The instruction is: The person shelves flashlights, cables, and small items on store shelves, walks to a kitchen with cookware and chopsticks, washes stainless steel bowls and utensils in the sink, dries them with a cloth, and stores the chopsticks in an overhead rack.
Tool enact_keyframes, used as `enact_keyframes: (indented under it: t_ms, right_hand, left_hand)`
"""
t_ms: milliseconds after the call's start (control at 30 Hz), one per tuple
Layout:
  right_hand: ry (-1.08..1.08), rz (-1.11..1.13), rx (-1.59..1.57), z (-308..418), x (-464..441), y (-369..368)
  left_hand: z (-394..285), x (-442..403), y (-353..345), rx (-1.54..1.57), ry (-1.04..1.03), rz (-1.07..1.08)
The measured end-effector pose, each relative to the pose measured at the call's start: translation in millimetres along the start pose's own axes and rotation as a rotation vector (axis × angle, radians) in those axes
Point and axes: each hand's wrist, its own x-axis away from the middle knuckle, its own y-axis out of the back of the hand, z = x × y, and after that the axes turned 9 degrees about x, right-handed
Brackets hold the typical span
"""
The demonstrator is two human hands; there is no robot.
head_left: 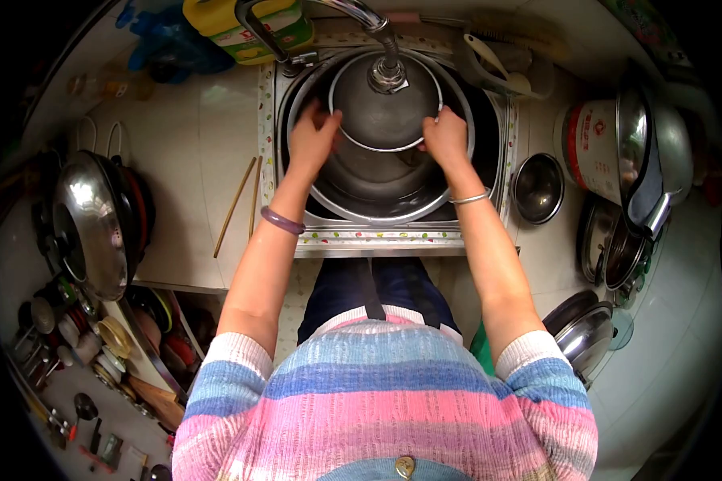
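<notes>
A round metal bowl (369, 120) with a bright rim is held below the faucet head (387, 74), over a larger metal basin (377, 192) in the sink. My right hand (445, 135) grips the bowl's right rim, thumb on top. At the left rim, my left hand (313, 138) has its thumb and fingers apart, smeared by motion; the thumb is close to or touching the rim. Water appears to lie in the basin. The faucet head hides the bowl's far part.
Two chopsticks (237, 208) lie on the left counter near a lidded wok (96, 224). Right of the sink stand a small metal bowl (538, 188) and a white bucket (592, 148). A yellow jug (253, 32) is behind the faucet. A strainer-like container (537, 68) holds utensils.
</notes>
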Motion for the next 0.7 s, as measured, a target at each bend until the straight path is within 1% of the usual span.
enact_keyframes:
  t_ms: [33,67,100,167,200,233,300,333,367,400,433,500,533,567,600,633,667,700]
  right_hand:
    - [0.006,-0.005,-0.031,4.7,2.1,-10.3]
    - [0.018,-0.013,-0.102,13.2,11.6,-19.6]
    - [-0.031,0.012,-0.117,17.2,20.6,-32.6]
    - [0.026,-0.178,-0.005,-4.9,31.3,-74.0]
    - [-0.107,-0.102,-0.195,-24.8,27.2,-86.7]
    - [-0.090,0.006,-0.093,-27.2,20.6,-64.7]
    - [-0.030,-0.013,0.064,-33.2,-2.8,-37.3]
    - [-0.215,0.252,-0.040,-34.0,-13.5,-39.7]
    - [-0.149,0.097,-0.114,-26.8,-9.1,-49.5]
    - [-0.267,0.155,-0.335,-19.2,0.3,-61.0]
    - [-0.379,0.213,-0.557,-9.5,12.6,-72.5]
    - [-0.599,0.199,-0.855,5.7,36.2,-97.0]
    - [-0.644,0.270,-0.915,-9.5,33.3,-103.5]
    - [-0.552,0.323,-0.631,-10.3,26.8,-83.5]
    - [-0.293,0.094,-0.343,-37.9,8.5,-78.8]
    - [-0.018,-0.135,-0.055,-37.7,-4.8,-66.7]
    - [-0.132,-0.071,-0.200,-33.3,-6.2,-66.1]
    - [-0.250,0.003,-0.340,-27.3,-4.3,-68.3]
  left_hand:
    - [11.3,7.3,-2.9,0.347,0.334,0.097]
    - [20.9,21.8,-13.2,0.451,0.388,0.107]
    - [29.5,32.1,-26.0,0.555,0.438,0.118]
    - [46.5,35.2,-39.0,0.670,0.410,-0.049]
    - [32.2,36.0,-39.9,0.560,0.377,-0.054]
    - [30.0,29.6,-30.8,0.455,0.438,-0.009]
    - [19.4,8.7,-5.0,0.182,0.506,0.269]
    - [13.5,-1.4,-1.1,0.145,0.513,0.242]
    - [10.9,-8.1,0.2,0.109,0.523,0.219]
    - [24.1,-13.0,-0.4,0.185,0.416,0.160]
    - [14.9,8.6,-25.5,0.307,0.284,-0.018]
    - [58.7,20.9,-65.0,0.418,0.017,-0.343]
    - [43.5,33.6,-70.1,0.466,0.104,-0.368]
    - [34.8,30.9,-58.3,0.376,0.224,-0.225]
    - [30.3,25.9,-34.5,0.282,0.349,-0.080]
    - [26.6,15.7,-17.1,0.191,0.457,0.065]
    - [22.7,7.3,-10.1,0.163,0.474,0.187]
    - [24.1,15.0,-15.5,0.250,0.383,0.093]
